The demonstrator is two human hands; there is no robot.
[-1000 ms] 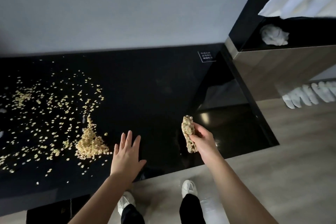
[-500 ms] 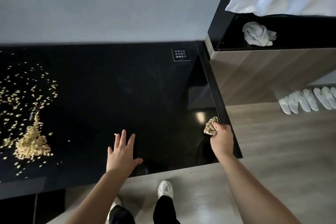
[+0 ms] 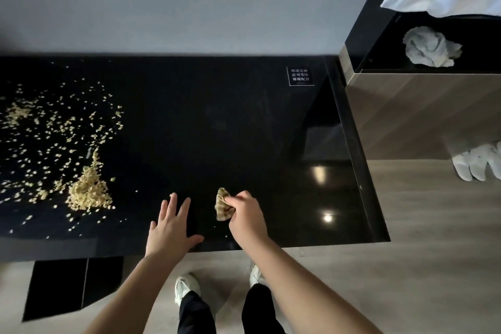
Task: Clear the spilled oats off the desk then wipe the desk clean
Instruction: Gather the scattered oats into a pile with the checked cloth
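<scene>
Since half a second ago my right hand (image 3: pixel 245 214) has swung in from the desk's right edge, fingers clamped on the cloth (image 3: pixel 222 205). I see the black desk (image 3: pixel 217 130), oats (image 3: pixel 86 192) piled at nine o'clock of my left hand (image 3: pixel 169 228), which lies flat, fingers spread.

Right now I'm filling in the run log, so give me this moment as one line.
left hand: flat on desk | right hand: holding cloth on desk | oats: uncleared, piled left of hands
</scene>
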